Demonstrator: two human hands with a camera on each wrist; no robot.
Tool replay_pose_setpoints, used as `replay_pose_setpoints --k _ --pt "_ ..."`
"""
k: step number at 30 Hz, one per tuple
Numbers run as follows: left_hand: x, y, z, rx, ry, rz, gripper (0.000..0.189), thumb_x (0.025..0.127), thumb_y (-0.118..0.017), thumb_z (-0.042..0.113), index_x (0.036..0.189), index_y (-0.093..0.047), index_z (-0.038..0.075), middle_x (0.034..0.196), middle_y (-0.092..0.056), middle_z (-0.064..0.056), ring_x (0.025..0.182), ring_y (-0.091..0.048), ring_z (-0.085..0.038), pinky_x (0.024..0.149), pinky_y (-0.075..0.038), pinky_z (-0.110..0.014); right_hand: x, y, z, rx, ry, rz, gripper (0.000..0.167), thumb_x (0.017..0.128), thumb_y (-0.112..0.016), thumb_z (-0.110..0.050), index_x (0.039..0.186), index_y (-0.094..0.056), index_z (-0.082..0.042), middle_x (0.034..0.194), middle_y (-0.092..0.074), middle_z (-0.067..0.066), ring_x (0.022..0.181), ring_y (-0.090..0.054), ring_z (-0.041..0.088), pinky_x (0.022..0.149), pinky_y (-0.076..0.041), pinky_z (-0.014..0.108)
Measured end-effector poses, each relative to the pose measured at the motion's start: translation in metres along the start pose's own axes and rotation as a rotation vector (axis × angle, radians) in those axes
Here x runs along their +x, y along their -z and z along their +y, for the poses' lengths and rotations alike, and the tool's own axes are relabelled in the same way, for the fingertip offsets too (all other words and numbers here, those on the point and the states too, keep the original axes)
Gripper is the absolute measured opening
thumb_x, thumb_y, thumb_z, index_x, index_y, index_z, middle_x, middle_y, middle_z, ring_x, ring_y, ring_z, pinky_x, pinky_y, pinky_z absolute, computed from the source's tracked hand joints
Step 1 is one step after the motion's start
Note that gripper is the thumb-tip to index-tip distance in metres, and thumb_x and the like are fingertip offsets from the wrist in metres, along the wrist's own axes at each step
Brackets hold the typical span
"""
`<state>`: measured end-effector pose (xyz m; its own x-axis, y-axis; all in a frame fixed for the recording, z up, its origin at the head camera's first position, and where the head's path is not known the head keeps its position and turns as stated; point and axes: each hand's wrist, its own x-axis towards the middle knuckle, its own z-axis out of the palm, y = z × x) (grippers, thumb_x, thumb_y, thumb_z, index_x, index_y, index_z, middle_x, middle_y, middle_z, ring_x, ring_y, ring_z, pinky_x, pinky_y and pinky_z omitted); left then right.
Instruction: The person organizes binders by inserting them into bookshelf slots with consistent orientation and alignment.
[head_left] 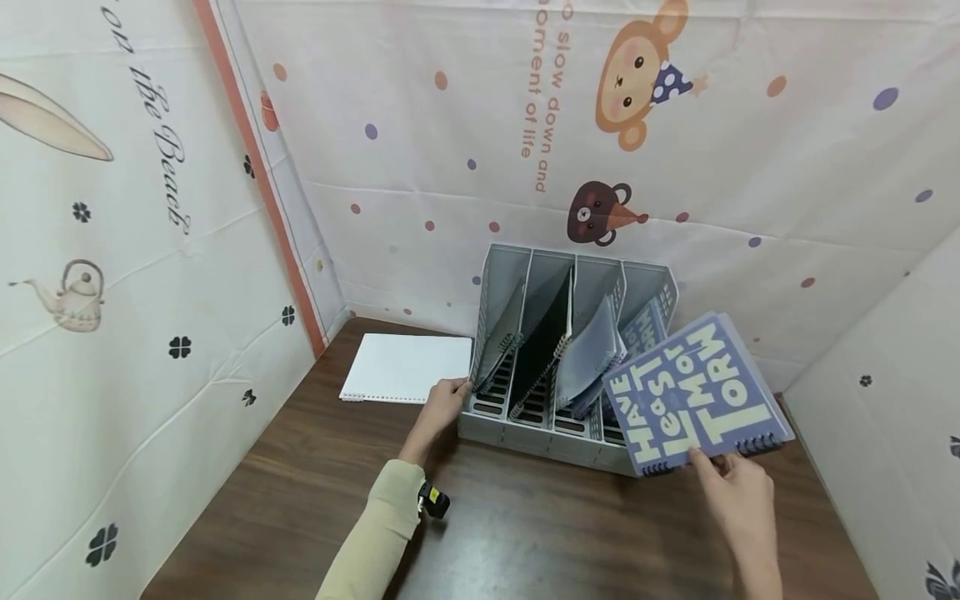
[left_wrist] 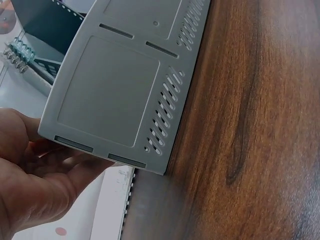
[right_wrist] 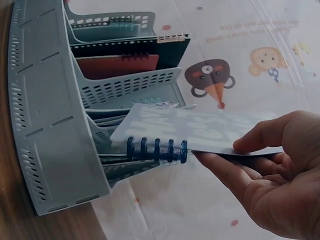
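A grey file organizer (head_left: 551,448) with several slots stands on the table. At its front left corner my left hand (head_left: 442,404) grips the side wall, fingers curled behind the edge in the left wrist view. My right hand (head_left: 741,493) pinches a blue spiral notebook (head_left: 697,396) by its bound edge, thumb on top and fingers below. The notebook is tilted, lettered cover showing, at the organizer's right end; in the head view it hides part of the rightmost slot. Another blue lettered notebook (head_left: 643,327) stands in that slot, and pale notebooks (head_left: 588,358) lean in the slot beside it.
Left of the organizer, a white spiral notebook (head_left: 408,367) lies flat on the brown wooden table (head_left: 517,525). A black notebook (head_left: 542,346) and a grey one (head_left: 501,342) lean in the left slots. Printed cloth walls (head_left: 420,167) stand behind and on both sides.
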<state>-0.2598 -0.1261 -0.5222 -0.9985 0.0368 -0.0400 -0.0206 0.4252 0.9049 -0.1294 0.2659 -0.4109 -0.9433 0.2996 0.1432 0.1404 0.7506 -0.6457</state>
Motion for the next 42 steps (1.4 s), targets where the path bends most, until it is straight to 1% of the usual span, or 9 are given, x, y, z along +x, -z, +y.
replay_pose_setpoints --k 3,7,12,15,23,26,30,35,42 --pt "-0.003 -0.002 -0.001 -0.005 -0.015 -0.009 0.036 0.108 -0.047 0.016 0.127 -0.065 -0.008 0.061 -0.035 0.001 0.053 -0.027 -0.013 0.055 -0.031 -0.029 -0.002 0.005 0.003 -0.015 -0.019 0.02 0.032 0.098 -0.064 -0.018 0.103 -0.071 0.013 0.098 -0.072 0.031 0.081 -0.067 0.037 0.06 -0.045 0.031" --pt "-0.008 -0.003 -0.003 0.004 -0.016 -0.016 0.035 0.109 -0.046 0.016 0.115 -0.067 -0.011 0.059 -0.033 0.002 0.052 -0.027 -0.012 0.054 -0.03 -0.028 -0.007 0.011 0.008 -0.033 -0.056 0.061 0.031 0.096 -0.066 -0.018 0.09 -0.072 0.012 0.084 -0.071 0.027 0.071 -0.059 0.031 0.059 -0.042 0.033" --pt "-0.014 -0.003 -0.008 0.002 0.021 -0.003 0.035 0.108 -0.047 0.014 0.127 -0.065 -0.01 0.066 -0.042 -0.004 0.054 -0.029 -0.013 0.055 -0.032 -0.029 -0.009 0.006 0.007 -0.024 -0.057 0.09 0.031 0.095 -0.065 -0.018 0.084 -0.071 0.011 0.077 -0.069 0.023 0.068 -0.053 0.028 0.061 -0.041 0.035" --pt "-0.015 -0.003 -0.007 -0.003 0.024 -0.005 0.038 0.108 -0.048 0.014 0.136 -0.059 -0.008 0.068 -0.044 -0.004 0.055 -0.03 -0.013 0.056 -0.033 -0.029 -0.004 -0.004 0.001 -0.011 -0.022 0.122 0.031 0.095 -0.063 -0.016 0.089 -0.071 0.013 0.079 -0.069 0.026 0.071 -0.056 0.034 0.064 -0.044 0.041" --pt "-0.012 -0.001 -0.004 0.003 0.003 0.014 0.035 0.108 -0.048 0.016 0.129 -0.066 -0.005 0.062 -0.037 0.002 0.054 -0.031 -0.012 0.054 -0.032 -0.027 0.026 -0.043 -0.018 0.061 0.093 0.209 0.024 0.097 -0.06 -0.01 0.092 -0.072 0.01 0.064 -0.064 0.018 0.063 -0.052 0.032 0.059 -0.046 0.047" --pt "-0.013 0.0 -0.004 0.008 0.004 0.011 0.037 0.108 -0.048 0.016 0.135 -0.061 -0.005 0.059 -0.034 0.003 0.052 -0.029 -0.011 0.052 -0.032 -0.027 0.037 -0.056 -0.023 0.085 0.157 0.216 0.024 0.096 -0.059 -0.006 0.1 -0.072 0.013 0.072 -0.067 0.027 0.066 -0.06 0.041 0.065 -0.048 0.059" --pt "-0.013 0.0 -0.003 0.011 0.006 0.011 0.038 0.108 -0.048 0.016 0.138 -0.059 -0.005 0.058 -0.033 0.003 0.052 -0.027 -0.012 0.053 -0.031 -0.028 0.054 -0.073 -0.027 0.075 0.236 0.212 0.02 0.095 -0.058 -0.002 0.09 -0.069 0.014 0.074 -0.065 0.031 0.07 -0.062 0.052 0.067 -0.046 0.064" --pt "-0.008 -0.002 -0.003 0.037 -0.009 0.019 0.037 0.108 -0.048 0.015 0.136 -0.06 -0.005 0.057 -0.033 0.003 0.051 -0.026 -0.012 0.053 -0.031 -0.028 0.07 -0.089 -0.03 0.057 0.236 0.151 0.031 0.096 -0.057 -0.002 0.065 -0.054 0.002 0.058 -0.054 0.019 0.055 -0.055 0.042 0.054 -0.043 0.054" --pt "0.001 -0.001 -0.003 0.078 -0.048 0.026 0.033 0.108 -0.048 0.015 0.125 -0.068 -0.006 0.056 -0.033 0.003 0.051 -0.028 -0.012 0.054 -0.031 -0.029 0.084 -0.103 -0.032 0.09 0.162 -0.011 0.041 0.1 -0.05 -0.005 0.061 -0.042 -0.008 0.05 -0.034 0.001 0.044 -0.035 0.017 0.044 -0.029 0.031"
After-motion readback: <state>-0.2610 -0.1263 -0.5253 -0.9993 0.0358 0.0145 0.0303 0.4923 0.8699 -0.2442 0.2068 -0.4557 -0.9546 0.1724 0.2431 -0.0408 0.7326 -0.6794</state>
